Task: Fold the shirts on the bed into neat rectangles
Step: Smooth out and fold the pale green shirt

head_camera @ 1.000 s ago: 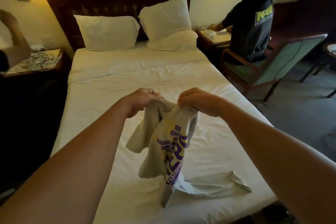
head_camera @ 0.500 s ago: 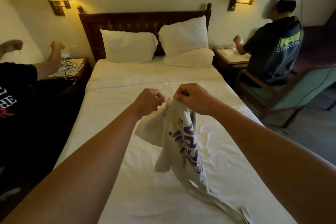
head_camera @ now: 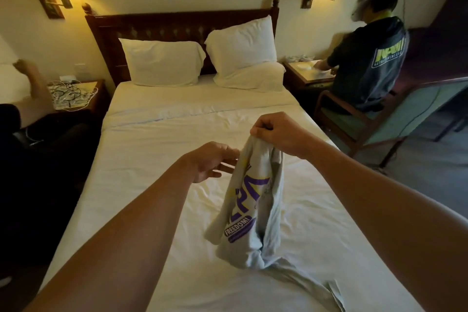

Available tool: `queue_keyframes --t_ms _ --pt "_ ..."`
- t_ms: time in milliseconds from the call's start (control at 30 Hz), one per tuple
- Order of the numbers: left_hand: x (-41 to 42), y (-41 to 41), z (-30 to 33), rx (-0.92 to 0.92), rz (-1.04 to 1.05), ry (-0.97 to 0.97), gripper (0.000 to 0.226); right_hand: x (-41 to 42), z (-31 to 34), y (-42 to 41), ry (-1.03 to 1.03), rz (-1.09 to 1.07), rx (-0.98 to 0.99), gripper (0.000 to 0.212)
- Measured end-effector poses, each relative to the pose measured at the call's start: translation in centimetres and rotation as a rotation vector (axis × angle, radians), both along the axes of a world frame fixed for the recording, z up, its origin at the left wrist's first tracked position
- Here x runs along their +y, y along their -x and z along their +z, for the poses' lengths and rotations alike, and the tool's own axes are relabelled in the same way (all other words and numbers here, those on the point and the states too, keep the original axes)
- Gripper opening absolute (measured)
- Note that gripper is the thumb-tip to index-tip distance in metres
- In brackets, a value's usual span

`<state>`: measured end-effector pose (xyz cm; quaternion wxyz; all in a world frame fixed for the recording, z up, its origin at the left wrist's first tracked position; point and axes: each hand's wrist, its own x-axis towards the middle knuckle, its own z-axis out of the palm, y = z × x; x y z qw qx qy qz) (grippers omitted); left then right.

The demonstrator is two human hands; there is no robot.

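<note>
A light grey shirt (head_camera: 253, 213) with purple and yellow print hangs bunched above the white bed (head_camera: 157, 159), its lower end trailing on the sheet toward the near right corner. My right hand (head_camera: 277, 133) pinches the shirt's top edge and holds it up. My left hand (head_camera: 211, 161) is lower and to the left, fingers spread, fingertips touching or just beside the shirt's left edge without gripping it.
Two white pillows (head_camera: 162, 61) lean on the dark wooden headboard (head_camera: 177, 25). A person (head_camera: 367, 63) sits in a chair at the right nightstand. Another person's arm (head_camera: 35, 88) shows at the left, near a nightstand (head_camera: 73, 94) covered in cables.
My left hand has let go of the shirt and dropped lower with its fingers apart. My right hand has moved right and still holds the shirt, which hangs longer.
</note>
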<state>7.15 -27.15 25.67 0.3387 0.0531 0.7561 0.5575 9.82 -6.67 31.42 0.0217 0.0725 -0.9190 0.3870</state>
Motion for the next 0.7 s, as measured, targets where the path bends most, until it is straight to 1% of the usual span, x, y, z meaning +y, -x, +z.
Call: queue_keyframes --t_ms 100,200,267,333,400,433,500,533,600,633,667,700 --pt "0.7 0.0 -0.5 -0.022 -0.017 0.024 0.029 -0.2 -0.1 -0.3 0.050 -0.017 0.001 0.014" --pt "1.6 -0.6 -1.0 -0.070 -0.051 0.046 0.025 -0.3 0.6 -0.6 0.057 0.009 -0.004 0.014" --pt "1.5 -0.7 -0.9 -0.085 -0.076 0.064 0.027 0.1 1.1 -0.7 0.032 0.006 -0.006 0.014" --pt "1.2 -0.6 -0.6 -0.068 -0.070 0.058 0.029 0.7 1.4 -0.8 0.032 -0.018 -0.003 0.014" --pt "0.7 -0.6 0.1 -0.044 -0.032 0.016 0.030 1.2 1.2 -0.7 0.076 -0.029 -0.017 0.013" --pt "0.5 -0.6 0.5 -0.032 0.001 -0.009 0.035 1.4 1.1 -0.8 0.095 -0.028 -0.033 0.013" --pt "0.1 -0.2 0.9 -0.023 0.077 -0.081 0.055 1.8 0.5 -0.9 0.100 -0.013 -0.100 0.014" --pt "-0.1 0.0 1.1 -0.018 0.109 -0.121 0.058 2.1 0.1 -1.0 0.106 0.001 -0.158 0.015" --pt "-0.4 0.3 1.6 0.004 0.141 -0.178 0.045 2.5 -0.9 -1.2 0.190 0.032 -0.322 0.017" --pt "-0.4 0.4 2.0 0.018 0.136 -0.188 0.039 2.4 -1.4 -1.3 0.274 0.038 -0.412 0.019" --pt "-0.3 0.3 2.5 0.036 0.125 -0.195 0.033 2.3 -2.0 -1.4 0.365 0.028 -0.485 0.023" --pt "-0.2 0.3 2.9 0.060 0.114 -0.191 0.021 2.1 -2.5 -1.4 0.439 0.015 -0.534 0.031"
